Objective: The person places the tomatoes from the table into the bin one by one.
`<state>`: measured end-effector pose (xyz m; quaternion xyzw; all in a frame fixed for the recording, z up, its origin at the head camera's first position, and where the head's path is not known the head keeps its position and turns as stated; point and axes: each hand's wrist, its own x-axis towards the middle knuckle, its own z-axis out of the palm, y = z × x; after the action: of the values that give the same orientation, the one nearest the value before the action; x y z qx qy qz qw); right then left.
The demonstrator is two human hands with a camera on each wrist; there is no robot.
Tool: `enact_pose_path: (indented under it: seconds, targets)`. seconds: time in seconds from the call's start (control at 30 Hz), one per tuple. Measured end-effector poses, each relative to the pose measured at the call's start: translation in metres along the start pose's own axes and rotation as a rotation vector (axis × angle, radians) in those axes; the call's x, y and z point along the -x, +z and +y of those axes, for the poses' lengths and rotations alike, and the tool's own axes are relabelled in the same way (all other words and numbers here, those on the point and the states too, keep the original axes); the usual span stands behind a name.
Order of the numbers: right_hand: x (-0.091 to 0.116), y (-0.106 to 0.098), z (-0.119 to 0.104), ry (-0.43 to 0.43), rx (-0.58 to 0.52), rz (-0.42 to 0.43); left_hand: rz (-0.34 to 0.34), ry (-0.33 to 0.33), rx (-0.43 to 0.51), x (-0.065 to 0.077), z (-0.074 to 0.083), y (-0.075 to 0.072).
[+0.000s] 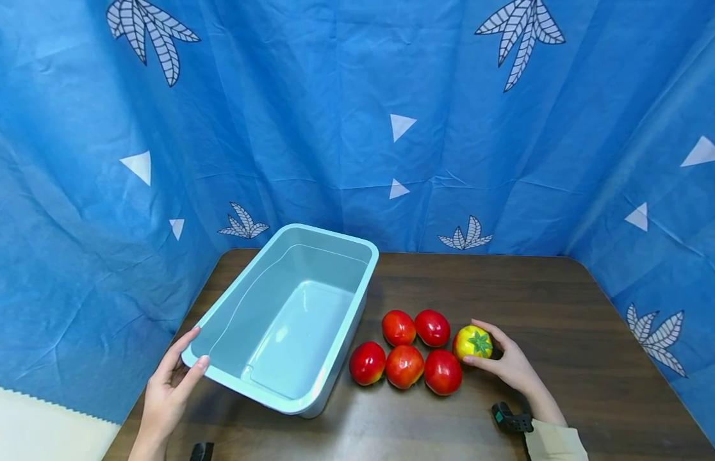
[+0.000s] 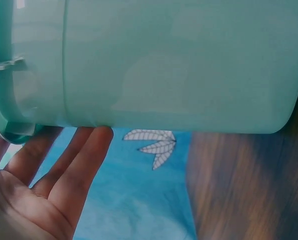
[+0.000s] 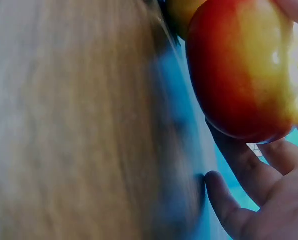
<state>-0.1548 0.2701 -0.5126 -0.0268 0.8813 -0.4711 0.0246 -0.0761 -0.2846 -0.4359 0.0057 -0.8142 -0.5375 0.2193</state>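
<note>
My left hand [image 1: 164, 390] grips the near left corner of a light blue-green plastic bin [image 1: 250, 389], thumb over the rim and fingers along the outside. That bin looks tilted, and nothing lies inside it. At the right, my right hand [image 1: 510, 365] holds a glossy red-and-yellow tomato [image 1: 471, 341] between thumb and fingers, its green leafy top facing me. In the right wrist view, the tomato's [image 3: 243, 70] red side shows above the fingers. Several other red tomatoes [image 1: 405, 366] lie in two rows between the bin and my right hand.
Everything stands on a dark wooden table [image 1: 542, 288]. A blue patterned cloth [image 1: 334, 128] hangs behind it and along both sides. Past the table's left edge, a pale surface [image 1: 34, 429] shows at the lower left.
</note>
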Motion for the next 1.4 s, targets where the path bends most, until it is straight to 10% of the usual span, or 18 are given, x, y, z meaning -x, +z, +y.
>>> enact_pose_path:
  seconds: [0.7, 1.4]
  targets:
    - [0.000, -0.007, -0.023, -0.031, 0.011, 0.010, 0.089, -0.080, 0.059, 0.015, 0.014, 0.007]
    - [-0.004, -0.007, -0.070, -0.135, 0.033, -0.013, 0.169, 0.052, -0.056, 0.032, 0.023, 0.020]
